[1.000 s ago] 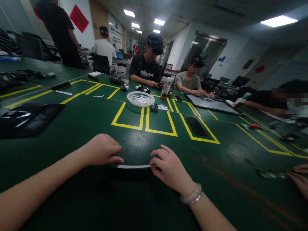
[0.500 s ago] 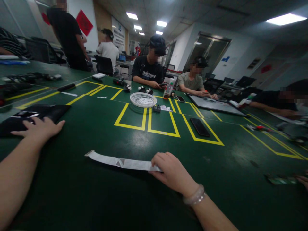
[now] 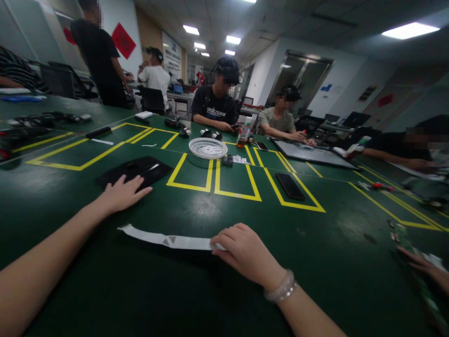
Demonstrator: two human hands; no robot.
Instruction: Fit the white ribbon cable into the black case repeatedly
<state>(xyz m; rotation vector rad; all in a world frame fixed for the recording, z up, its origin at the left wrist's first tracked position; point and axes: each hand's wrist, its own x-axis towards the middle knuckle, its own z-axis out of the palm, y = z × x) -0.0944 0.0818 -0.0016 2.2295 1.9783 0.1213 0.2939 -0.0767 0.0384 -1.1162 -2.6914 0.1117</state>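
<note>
My right hand [image 3: 245,252], with a bracelet at the wrist, pinches one end of a white flat ribbon cable [image 3: 191,243]. The cable stretches leftward just over the green table, slightly curved, with a small dark connector at its far end. Fingers spread, my left hand [image 3: 122,194] lies on the near edge of a flat black pouch [image 3: 154,172]. A small pale mark shows on the pouch's top. What the pouch contains, if anything, cannot be seen.
Yellow tape outlines mark the green table [image 3: 196,290]. Ahead are a white round basket [image 3: 208,148], a bottle [image 3: 243,135] and a black phone [image 3: 290,186]. Several people sit around the table. At the right edge another person's hand [image 3: 424,264] is by a green circuit board [image 3: 403,234].
My left hand has slid the black pouch to the right across the table, nearer the middle. My right hand still holds the ribbon cable, shifted slightly left. The circuit board at right has tilted.
</note>
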